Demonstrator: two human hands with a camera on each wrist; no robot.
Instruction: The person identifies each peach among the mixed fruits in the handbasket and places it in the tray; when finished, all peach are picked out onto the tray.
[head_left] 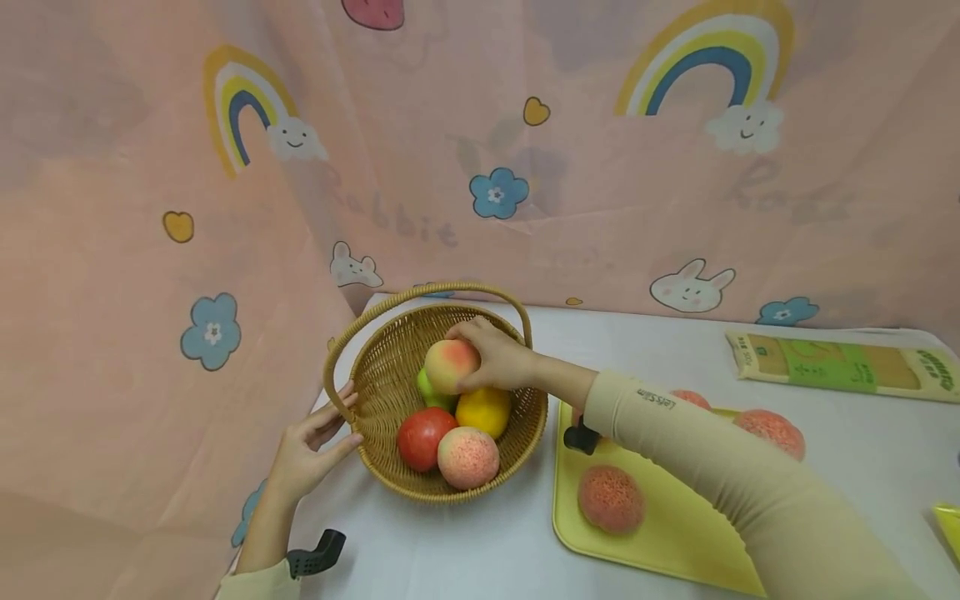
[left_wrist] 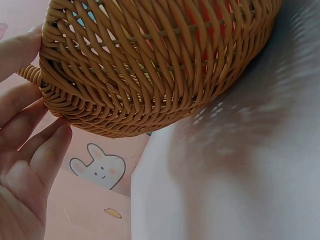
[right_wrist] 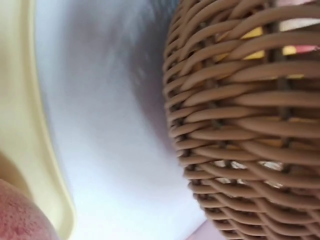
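The wicker basket (head_left: 386, 387) stands on the table (head_left: 427, 546), the left hand (head_left: 303, 450) resting extended fingers against its rim; inside, the right hand (head_left: 501, 357) pinches a peach (head_left: 452, 367). I'd guess it's being settled in; contact with the green fruit (head_left: 435, 393) beneath, I can't tell. Next calls for gentle release.

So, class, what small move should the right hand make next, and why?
Probably ease the peach down and loosen the grip: the right hand holds it over the basket, a green fruit partly hidden behind it, and the left hand touches the rim, perhaps steadying it.
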